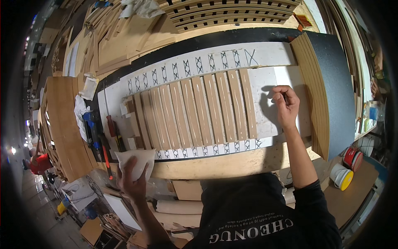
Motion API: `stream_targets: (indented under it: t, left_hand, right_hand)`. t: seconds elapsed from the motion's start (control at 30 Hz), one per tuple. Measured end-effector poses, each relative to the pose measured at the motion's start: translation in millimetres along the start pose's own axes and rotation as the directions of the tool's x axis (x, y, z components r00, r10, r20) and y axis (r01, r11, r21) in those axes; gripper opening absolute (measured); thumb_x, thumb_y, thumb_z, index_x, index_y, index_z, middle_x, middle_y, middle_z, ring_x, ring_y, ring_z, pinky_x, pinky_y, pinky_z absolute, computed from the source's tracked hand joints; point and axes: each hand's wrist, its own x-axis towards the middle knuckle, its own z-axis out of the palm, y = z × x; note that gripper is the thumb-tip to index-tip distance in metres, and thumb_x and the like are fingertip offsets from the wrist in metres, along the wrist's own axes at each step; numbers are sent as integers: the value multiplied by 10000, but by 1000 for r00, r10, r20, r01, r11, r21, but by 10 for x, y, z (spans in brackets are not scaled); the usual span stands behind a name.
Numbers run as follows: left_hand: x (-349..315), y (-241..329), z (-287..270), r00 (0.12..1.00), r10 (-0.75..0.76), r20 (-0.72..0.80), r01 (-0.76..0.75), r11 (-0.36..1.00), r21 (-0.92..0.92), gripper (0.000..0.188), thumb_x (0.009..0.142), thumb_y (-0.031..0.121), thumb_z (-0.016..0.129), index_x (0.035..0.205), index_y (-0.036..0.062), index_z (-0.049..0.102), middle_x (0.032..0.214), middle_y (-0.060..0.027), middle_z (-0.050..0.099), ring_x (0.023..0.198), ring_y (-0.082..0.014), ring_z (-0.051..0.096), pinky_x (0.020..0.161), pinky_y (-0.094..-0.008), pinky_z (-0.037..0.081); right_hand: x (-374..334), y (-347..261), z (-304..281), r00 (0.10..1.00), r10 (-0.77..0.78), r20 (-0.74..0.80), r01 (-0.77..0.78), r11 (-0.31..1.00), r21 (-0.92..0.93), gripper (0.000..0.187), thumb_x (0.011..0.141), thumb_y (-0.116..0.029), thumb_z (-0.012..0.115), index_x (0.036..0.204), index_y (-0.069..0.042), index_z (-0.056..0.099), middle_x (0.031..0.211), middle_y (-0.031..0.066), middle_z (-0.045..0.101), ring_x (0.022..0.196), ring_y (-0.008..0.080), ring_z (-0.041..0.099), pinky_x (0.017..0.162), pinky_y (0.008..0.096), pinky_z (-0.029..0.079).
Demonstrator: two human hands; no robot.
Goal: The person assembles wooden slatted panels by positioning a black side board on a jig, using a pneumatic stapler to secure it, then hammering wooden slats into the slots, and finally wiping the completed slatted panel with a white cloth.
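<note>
At the bench's front left, my left hand (pixel 133 178) grips a soft white sheet or pouch (pixel 150 165); I cannot tell which. My right hand (pixel 287 106) hovers over the right end of the white board (pixel 265 79). Its fingers are curled toward the thumb, and nothing shows between them. Several brown wooden strips (pixel 207 108) lie side by side across the board, left of my right hand. Thin white wet-looking lines run along most of their tops. Black cross marks (pixel 199 64) run along the board behind and in front of the strips.
A blue tool (pixel 92 128) and a red-handled screwdriver (pixel 111 126) lie left of the strips. Stacked panels (pixel 317 95) stand at the right end. Slotted strips (pixel 232 12) and loose wood pieces (pixel 137 45) fill the back. Buckets (pixel 342 177) sit at lower right.
</note>
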Motion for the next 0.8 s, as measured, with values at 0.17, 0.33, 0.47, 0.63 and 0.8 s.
stream_targets:
  t: [0.17, 0.33, 0.47, 0.63, 0.8]
  left_hand:
    - [38, -11, 25, 999, 33, -10, -33, 999, 29, 419, 565, 66, 837, 939, 73, 648, 952, -85, 667, 866, -323, 621, 733, -390, 519]
    - [179, 2, 32, 998, 65, -15, -65, 998, 27, 427, 564, 64, 832, 947, 74, 644, 939, -83, 670, 872, -325, 620, 751, -394, 513]
    - [331, -1, 50, 988, 152, -29, -150, 987, 59, 438, 563, 58, 826, 959, 74, 639, 941, -78, 667, 868, -324, 612, 779, -401, 498]
    - [515, 8, 125, 994, 107, -23, -106, 994, 34, 435, 561, 52, 823, 954, 77, 637, 944, -77, 662, 870, -321, 602, 776, -406, 495]
    - [743, -68, 215, 981, 183, -63, -183, 983, 4, 439, 556, 21, 819, 952, 75, 639, 949, -75, 660, 858, -303, 604, 742, -387, 501]
  right_hand:
    - [3, 1, -12, 1000, 2, 5, -2, 1000, 6, 109, 888, -96, 580, 939, -1, 598, 738, -33, 542, 642, 18, 463, 588, 159, 403]
    - [15, -25, -4, 1000, -1, 0, 1, 1000, 11, 109, 891, -96, 577, 942, -1, 596, 735, -33, 542, 637, 17, 462, 582, 156, 399]
    - [9, -18, -5, 1000, 11, -6, -11, 1000, -1, 108, 890, -96, 578, 938, -1, 595, 733, -34, 541, 634, 17, 462, 582, 156, 400]
    - [3, -4, -16, 1000, 14, -8, -14, 1000, -4, 104, 885, -90, 578, 936, 0, 593, 730, -34, 540, 637, 17, 467, 574, 155, 390]
    - [3, -17, 5, 1000, 20, -7, -20, 1000, -8, 103, 885, -85, 575, 938, 2, 590, 728, -32, 540, 636, 19, 470, 568, 156, 385]
